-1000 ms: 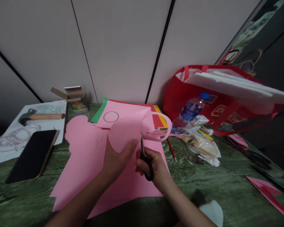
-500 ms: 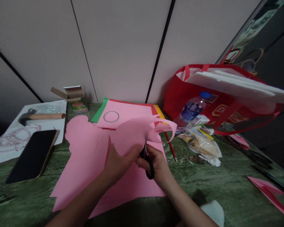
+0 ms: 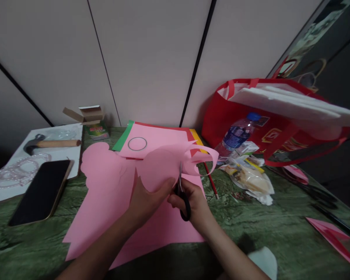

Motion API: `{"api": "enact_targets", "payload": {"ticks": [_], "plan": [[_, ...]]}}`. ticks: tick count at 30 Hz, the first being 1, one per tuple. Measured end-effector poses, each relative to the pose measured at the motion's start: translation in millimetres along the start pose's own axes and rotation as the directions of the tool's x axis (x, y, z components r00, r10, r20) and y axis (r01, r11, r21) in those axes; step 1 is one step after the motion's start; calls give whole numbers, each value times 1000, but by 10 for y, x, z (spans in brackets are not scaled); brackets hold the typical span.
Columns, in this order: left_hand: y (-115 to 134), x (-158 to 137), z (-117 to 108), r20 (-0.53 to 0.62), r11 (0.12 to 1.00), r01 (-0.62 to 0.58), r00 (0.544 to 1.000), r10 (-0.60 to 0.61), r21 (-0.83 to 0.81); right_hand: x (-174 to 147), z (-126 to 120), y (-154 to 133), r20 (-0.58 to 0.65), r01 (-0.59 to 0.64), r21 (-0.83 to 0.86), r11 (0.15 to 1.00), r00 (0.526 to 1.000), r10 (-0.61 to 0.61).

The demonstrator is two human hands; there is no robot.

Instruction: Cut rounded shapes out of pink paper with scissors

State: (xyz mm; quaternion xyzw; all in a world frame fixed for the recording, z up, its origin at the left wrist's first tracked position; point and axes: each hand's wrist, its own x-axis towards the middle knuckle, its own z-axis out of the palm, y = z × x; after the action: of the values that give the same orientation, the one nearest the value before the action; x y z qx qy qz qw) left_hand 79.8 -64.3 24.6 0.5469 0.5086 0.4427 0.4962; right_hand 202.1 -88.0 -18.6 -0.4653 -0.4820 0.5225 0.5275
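Observation:
My left hand [image 3: 148,198] pinches a piece of pink paper [image 3: 159,165] between thumb and fingers, holding it above the larger pink sheets. My right hand [image 3: 192,200] grips black-handled scissors [image 3: 185,206], with thumb and fingers at the loops. Their blades point away from me and lie at the paper's right part, close to my left thumb. A curled cut strip [image 3: 214,157] of the same paper loops out to the right. Under both hands spread large pink sheets [image 3: 105,217]; one has a wavy cut edge at the upper left.
Behind lies pink paper with a drawn circle [image 3: 137,144], over green, red and yellow sheets. At left are a phone [image 3: 42,192], a hammer [image 3: 55,143], beads [image 3: 17,173] and a small box [image 3: 96,128]. At right stand a bottle [image 3: 236,136] and red bag [image 3: 216,112]; a pencil [image 3: 211,181] lies nearer.
Almost nothing differs. The whole view has shifted very slightly; both hands, the scissors and the pink paper keep nearly the same positions.

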Motion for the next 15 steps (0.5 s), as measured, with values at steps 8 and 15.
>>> {"api": "enact_targets", "payload": {"ticks": [8, 15], "plan": [[-70, 5, -12, -44, 1000, 1, 999, -1, 3, 0, 1, -5, 12, -19, 4, 1000, 1000, 19], [-57, 31, -23, -46, 1000, -24, 999, 24, 4, -1, -3, -26, 27, -25, -5, 1000, 999, 25]]}}
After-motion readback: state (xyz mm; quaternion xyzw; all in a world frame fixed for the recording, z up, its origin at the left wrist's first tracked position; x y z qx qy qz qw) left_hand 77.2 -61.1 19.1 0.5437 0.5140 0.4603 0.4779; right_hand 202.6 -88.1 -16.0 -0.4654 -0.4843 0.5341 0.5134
